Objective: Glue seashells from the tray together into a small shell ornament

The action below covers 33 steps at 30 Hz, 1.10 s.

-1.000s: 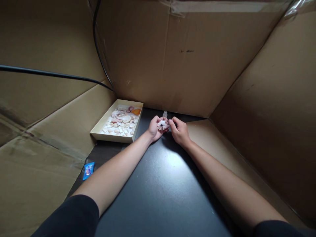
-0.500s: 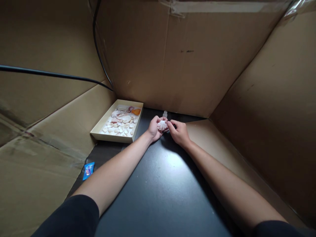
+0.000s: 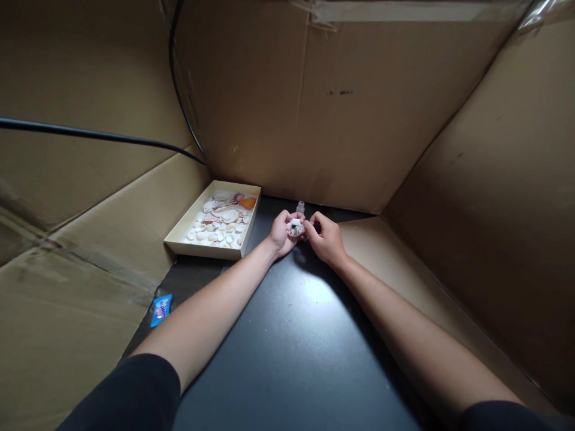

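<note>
A ribbed scallop shell (image 3: 294,229), white with reddish-brown streaks, rests in the fingers of my left hand (image 3: 281,235), above the dark table. A small dark spot shows on the shell's upper middle. Close against its right edge, my right hand (image 3: 327,239) is closed in a pinch, thumb and forefinger together. Whatever lies between those fingertips is too small to make out. Just behind my hands stands a small clear bottle (image 3: 300,207), its lower part hidden by my left fingers.
To the left sits a shallow cream box (image 3: 204,251) holding many seashells and an orange piece (image 3: 247,203). A blue packet (image 3: 161,310) lies by my left forearm. Cardboard walls (image 3: 278,131) enclose the dark table (image 3: 287,359); a black cable (image 3: 103,137) hangs at left.
A dark spot now shows on the shell where its face looked white and streaked before. Both hands have stayed nearly in place.
</note>
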Available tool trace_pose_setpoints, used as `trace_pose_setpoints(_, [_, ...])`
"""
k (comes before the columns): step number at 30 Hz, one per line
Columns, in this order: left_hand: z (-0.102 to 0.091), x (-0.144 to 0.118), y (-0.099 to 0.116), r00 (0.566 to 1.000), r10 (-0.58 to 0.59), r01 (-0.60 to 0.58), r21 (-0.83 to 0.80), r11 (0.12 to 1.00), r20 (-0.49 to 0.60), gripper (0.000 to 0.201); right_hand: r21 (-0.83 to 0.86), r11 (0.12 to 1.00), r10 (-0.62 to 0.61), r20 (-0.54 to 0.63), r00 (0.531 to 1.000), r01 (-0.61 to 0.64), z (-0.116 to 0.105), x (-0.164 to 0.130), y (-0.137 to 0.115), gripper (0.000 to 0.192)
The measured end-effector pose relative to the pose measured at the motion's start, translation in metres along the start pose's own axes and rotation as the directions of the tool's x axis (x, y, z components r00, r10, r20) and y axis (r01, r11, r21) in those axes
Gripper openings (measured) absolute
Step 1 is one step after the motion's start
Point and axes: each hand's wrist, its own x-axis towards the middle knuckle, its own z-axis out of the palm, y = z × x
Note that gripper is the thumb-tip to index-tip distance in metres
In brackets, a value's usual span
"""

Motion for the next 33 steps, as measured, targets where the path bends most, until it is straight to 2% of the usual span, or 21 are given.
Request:
trace_pose_setpoints(3, [-0.0009,0.0005,-0.0008,1.0,0.014,-0.014,0.004,1.0,0.023,0.016,0.018,1.0,0.011,-0.019,1.0,-0.01,-0.0008,0.0001,0.0005,0.02])
trace_pose_setpoints(9, [-0.0036,0.002,-0.0015,0.997,0.023,-0.023,-0.005,1.0,0.071,0.016,0.06,0.998,-0.006,0.055,0.998,0.003,-0.0006,-0.0009,0.0019,0.016])
trace_pose_setpoints(13, [-0.0026,0.0015,-0.001,0.999,0.017,-0.017,-0.005,1.0,0.051,0.017,0.121,0.992,-0.037,0.005,0.999,0.036,-0.0008,-0.0008,0.0016,0.015])
trace_pose_setpoints(17, [-0.0026,0.0017,-0.0011,0.997,0.024,-0.023,-0.014,1.0,0.067,0.017,0.116,0.992,-0.048,0.07,0.996,0.039,-0.0011,-0.0007,0.0008,0.017])
trace_pose_setpoints(22, [-0.0033,0.0024,-0.0013,0.998,0.017,-0.015,-0.028,0.999,0.059,0.016,0.157,0.985,-0.072,0.04,0.997,0.065,-0.0016,-0.001,0.0002,0.015])
trace_pose_setpoints(27, [-0.0042,0.0035,-0.002,0.998,0.025,-0.023,-0.038,0.999,0.065,0.015,0.137,0.988,-0.078,0.095,0.992,0.065,-0.0007,-0.0009,0.0007,0.015])
trace_pose_setpoints(31, [-0.0042,0.0033,-0.0021,0.997,0.025,-0.024,-0.025,0.999,0.067,0.016,0.153,0.987,-0.054,0.025,0.998,0.05,-0.0004,-0.0007,0.0018,0.014])
trace_pose_setpoints(33, [-0.0038,0.0028,-0.0017,0.998,0.02,-0.019,-0.022,1.0,0.058,0.016,0.135,0.99,-0.036,0.04,0.999,0.03,-0.0007,-0.0008,0.0022,0.013])
